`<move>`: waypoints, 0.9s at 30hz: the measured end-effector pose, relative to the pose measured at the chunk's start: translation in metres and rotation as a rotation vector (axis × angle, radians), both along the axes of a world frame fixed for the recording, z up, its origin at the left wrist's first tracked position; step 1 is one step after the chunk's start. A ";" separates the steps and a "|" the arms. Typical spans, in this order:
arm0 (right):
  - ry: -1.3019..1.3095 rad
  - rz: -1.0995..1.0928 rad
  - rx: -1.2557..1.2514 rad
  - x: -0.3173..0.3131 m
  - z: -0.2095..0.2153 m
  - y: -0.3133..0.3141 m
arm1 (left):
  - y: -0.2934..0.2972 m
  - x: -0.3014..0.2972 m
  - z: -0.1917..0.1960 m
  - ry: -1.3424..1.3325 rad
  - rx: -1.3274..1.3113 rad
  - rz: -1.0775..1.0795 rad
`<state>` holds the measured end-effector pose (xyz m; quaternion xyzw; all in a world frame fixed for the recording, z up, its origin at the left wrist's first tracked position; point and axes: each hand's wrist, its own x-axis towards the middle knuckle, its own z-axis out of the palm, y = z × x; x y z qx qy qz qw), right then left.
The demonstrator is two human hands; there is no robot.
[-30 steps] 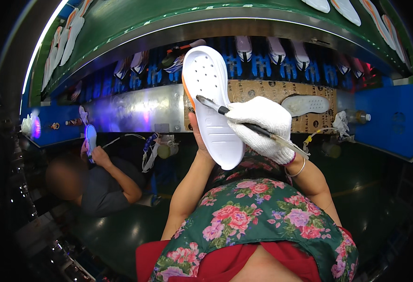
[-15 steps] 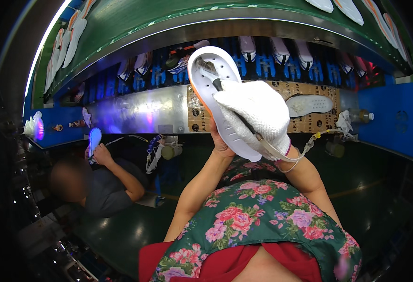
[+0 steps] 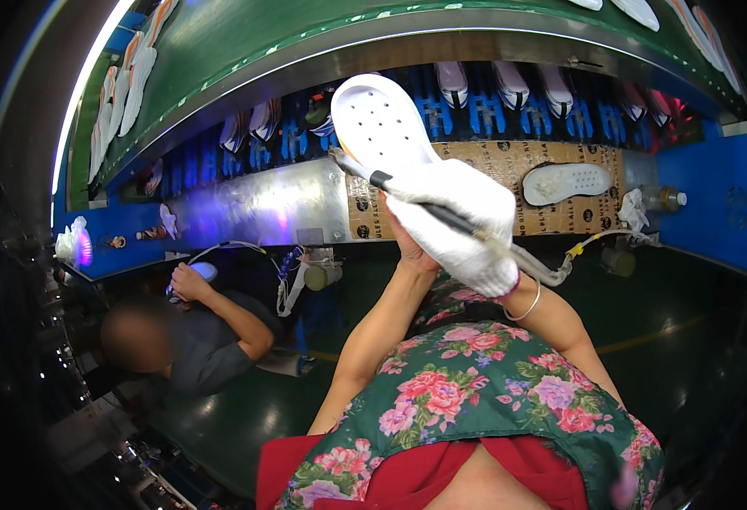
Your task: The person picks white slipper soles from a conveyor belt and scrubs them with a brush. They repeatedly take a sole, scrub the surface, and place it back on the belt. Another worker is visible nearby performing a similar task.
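Note:
A white shoe sole (image 3: 380, 117) with small holes and an orange edge is held up over the bench, its inner face toward me. My bare left hand (image 3: 409, 246) grips it from below; the fingers are partly hidden behind it. My right hand (image 3: 467, 217), in a white knitted glove, is closed around a brush (image 3: 358, 167) with a dark handle. The brush tip is at the sole's left edge; I cannot tell whether it touches. A clear tube (image 3: 548, 274) runs from the handle past my right wrist.
Another sole (image 3: 573, 184) lies on a cardboard sheet (image 3: 599, 223) on the metal bench (image 3: 305, 191). Behind, several shoes (image 3: 509, 85) stand on blue holders. A green belt (image 3: 322, 25) above carries more soles. At left, a co-worker's hand (image 3: 190, 282) holds a sole.
The brush has come from inside the toe end down to the sole's left edge. The sole has turned slightly to face me, and its inside looks evenly white now.

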<state>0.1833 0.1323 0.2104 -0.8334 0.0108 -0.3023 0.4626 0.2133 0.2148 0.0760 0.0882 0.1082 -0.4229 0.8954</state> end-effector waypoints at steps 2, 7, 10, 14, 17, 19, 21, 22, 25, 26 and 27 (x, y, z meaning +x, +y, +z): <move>-0.014 -0.017 0.066 -0.001 0.004 -0.003 | -0.002 0.004 0.028 -0.108 0.077 0.025; -0.055 -0.028 -0.093 0.002 0.022 -0.004 | -0.002 0.013 0.033 -0.119 -0.106 0.019; -0.025 0.041 0.028 0.000 0.012 -0.008 | -0.003 0.024 0.032 -0.024 -0.335 0.039; 0.057 0.021 0.257 -0.006 -0.013 -0.009 | 0.000 0.029 0.037 -0.197 0.032 0.098; -0.011 0.004 0.066 -0.003 -0.008 0.000 | 0.000 0.034 0.034 -0.208 -0.281 -0.041; -0.066 0.085 0.044 0.002 0.012 -0.008 | -0.001 0.035 0.034 -0.202 -0.357 0.050; 0.060 0.021 0.286 -0.001 0.000 -0.011 | 0.001 0.043 0.038 0.079 -0.322 0.140; 0.021 0.006 0.297 -0.003 -0.004 -0.009 | 0.002 0.046 0.037 0.153 -0.324 0.172; -0.055 0.029 -0.141 -0.004 0.003 -0.014 | -0.002 0.047 0.050 -0.133 -0.340 0.084; 0.001 0.008 -0.207 -0.009 -0.022 -0.005 | -0.001 0.048 0.041 -0.135 -0.349 0.013; 0.005 0.008 -0.205 -0.009 -0.009 -0.002 | 0.001 0.051 0.032 -0.136 -0.358 -0.056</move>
